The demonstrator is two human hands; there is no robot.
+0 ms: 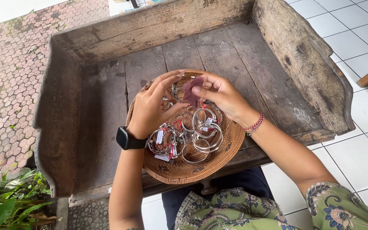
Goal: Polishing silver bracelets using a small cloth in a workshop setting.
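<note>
a weathered grey wooden tray-table (pixel 107 110) with raised plank sides carried everything. its boards were cracked and stained. a round woven rattan basket (pixel 218 164) sat directly on the boards, near the front edge and slightly overhanging it. silver bangles (pixel 201 136) with small tags lay heaped inside the basket, not on the wood itself.

Bare planks left of the woven tray (pixel 222 159) and behind it: open room. Raised wooden walls (pixel 307 64) box in left, back, right; front edge open. Tray centre jammed with silver bangles (pixel 192 136); both hands hang over its upper half.
</note>
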